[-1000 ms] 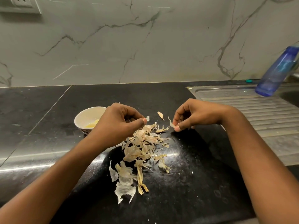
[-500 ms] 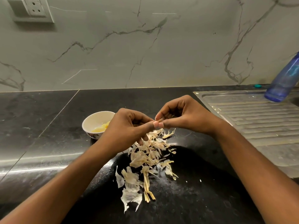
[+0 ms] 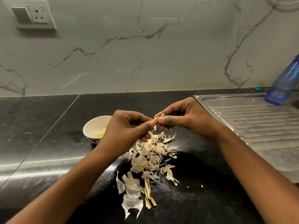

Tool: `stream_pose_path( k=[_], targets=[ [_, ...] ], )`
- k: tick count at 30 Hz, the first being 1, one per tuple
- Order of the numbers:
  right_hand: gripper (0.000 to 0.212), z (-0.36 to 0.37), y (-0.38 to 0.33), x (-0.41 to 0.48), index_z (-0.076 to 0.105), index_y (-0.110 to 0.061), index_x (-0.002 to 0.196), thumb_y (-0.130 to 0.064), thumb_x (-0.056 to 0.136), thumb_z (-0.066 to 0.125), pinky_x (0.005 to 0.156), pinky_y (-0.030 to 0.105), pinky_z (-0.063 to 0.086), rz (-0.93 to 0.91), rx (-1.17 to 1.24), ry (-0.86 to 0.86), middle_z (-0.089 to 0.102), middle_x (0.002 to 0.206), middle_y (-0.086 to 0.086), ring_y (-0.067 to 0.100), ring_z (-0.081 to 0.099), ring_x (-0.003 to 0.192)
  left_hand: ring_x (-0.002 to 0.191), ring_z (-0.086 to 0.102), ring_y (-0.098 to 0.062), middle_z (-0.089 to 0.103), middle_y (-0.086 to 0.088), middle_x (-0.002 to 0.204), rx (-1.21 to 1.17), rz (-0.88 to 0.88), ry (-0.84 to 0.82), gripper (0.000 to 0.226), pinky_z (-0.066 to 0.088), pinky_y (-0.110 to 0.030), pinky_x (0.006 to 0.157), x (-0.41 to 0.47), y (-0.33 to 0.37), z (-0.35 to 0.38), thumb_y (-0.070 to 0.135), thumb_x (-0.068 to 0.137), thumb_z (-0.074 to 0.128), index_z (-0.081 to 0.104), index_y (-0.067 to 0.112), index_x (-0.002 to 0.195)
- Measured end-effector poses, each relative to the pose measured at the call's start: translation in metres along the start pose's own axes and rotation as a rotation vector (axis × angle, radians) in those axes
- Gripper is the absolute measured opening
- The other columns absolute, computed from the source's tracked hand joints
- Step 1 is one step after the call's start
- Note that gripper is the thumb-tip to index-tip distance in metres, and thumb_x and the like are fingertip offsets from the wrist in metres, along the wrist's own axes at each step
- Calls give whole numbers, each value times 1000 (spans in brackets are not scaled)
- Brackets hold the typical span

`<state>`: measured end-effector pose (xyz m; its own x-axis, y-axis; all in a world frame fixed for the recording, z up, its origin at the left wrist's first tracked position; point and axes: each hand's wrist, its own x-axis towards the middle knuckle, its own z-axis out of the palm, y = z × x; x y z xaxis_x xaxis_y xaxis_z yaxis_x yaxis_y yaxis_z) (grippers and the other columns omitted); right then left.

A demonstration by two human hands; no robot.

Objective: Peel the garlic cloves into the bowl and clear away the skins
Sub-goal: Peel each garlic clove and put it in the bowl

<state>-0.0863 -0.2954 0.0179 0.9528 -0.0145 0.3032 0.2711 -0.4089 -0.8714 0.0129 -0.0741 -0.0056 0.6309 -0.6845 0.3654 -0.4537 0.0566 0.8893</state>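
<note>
— While the two hands meet above the black counter (image 3: 48, 126), what do they hold?
— One small garlic clove (image 3: 156, 119). The left hand (image 3: 124, 130) pinches it between thumb and forefinger, other fingers curled. The right hand (image 3: 187, 118) pinches the same piece at its tip, where a flake of skin sticks up.
— And the bowl (image 3: 95, 125)?
— White, on the counter, partly hidden behind the left hand, with pale peeled garlic (image 3: 99, 134) inside.
— The skins (image 3: 150, 157)?
— Heaped loose on the counter below both hands. A steel drainboard (image 3: 258, 126) lies to the right, with a blue bottle (image 3: 284, 83) at its far end.
</note>
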Motion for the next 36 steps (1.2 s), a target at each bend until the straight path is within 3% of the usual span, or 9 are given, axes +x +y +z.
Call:
stream_pose_path(
  k=[5,10,19,25,27,31,36],
  targets=[
    [21,5,-1,0,77,4,113,-4,94,75,78,31,65,-18,23,0,82,101,13,27,79,90,76,79,-21,81,-4,86,78,66,56,17,67,-38,73,-1,-2,2,14,89,79,81,11,105],
    [18,10,-1,1,78,3,108,-5,93,77,74,26,63,-14,27,33,82,96,12,26,79,85,74,78,-20,81,3,84,204,156,81,13,66,-43,68,-2,-5,2,15,90,81,82,16,103],
    [12,21,5,3,79,3,103,-3,94,75,80,40,67,-2,70,88,82,94,14,34,79,87,69,76,-19,79,7,81,324,289,125,11,63,-41,58,-5,-8,2,16,91,80,83,16,102],
    [8,33,7,6,80,3,99,-1,94,76,76,41,68,-59,70,208,81,88,15,34,80,81,70,76,-14,78,7,82,361,356,143,9,63,-35,58,-4,-10,0,12,91,81,83,13,100],
    [9,35,8,7,79,4,101,0,94,75,76,42,68,-71,98,223,81,89,16,35,80,82,74,78,-16,80,4,85,280,320,137,11,65,-35,63,-2,-11,-1,11,91,80,82,11,101],
    [10,35,5,5,79,4,101,-1,94,75,71,30,65,-89,147,276,81,89,15,29,80,79,79,79,-31,81,-11,92,-63,165,91,18,66,-38,74,1,-9,-2,6,90,75,78,2,108],
    [8,35,4,7,80,-2,100,-1,94,75,70,28,63,-104,146,318,81,88,13,24,79,77,92,76,-38,78,-22,100,-386,-47,98,22,64,-30,77,2,-5,0,6,90,72,77,-1,110]
  ],
)
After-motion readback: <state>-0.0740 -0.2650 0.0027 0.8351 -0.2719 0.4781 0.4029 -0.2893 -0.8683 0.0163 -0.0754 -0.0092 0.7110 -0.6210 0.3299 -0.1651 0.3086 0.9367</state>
